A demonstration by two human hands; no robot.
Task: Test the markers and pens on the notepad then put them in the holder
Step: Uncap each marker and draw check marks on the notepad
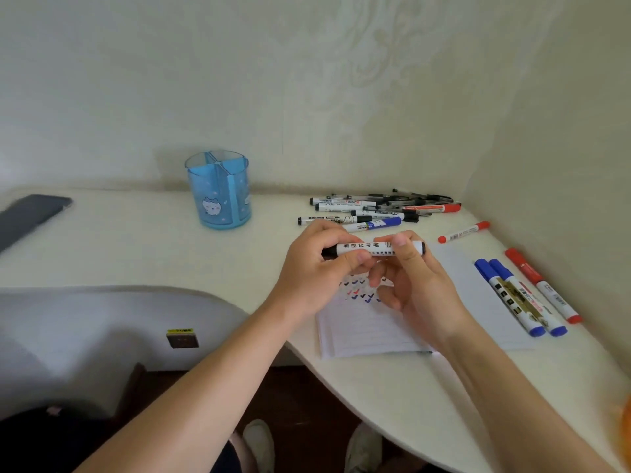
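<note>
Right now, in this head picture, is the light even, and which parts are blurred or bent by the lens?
Head view: soft, even light, no glare on the table; the wide lens curves the table edge; the dark flat object at far left is smeared; the marker gripped by the left hand and the right hand is sharp, its print visible.

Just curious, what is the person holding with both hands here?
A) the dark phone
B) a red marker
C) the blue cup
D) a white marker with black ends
D: the left hand and right hand both grip the white marker with black ends above the notepad.
</note>
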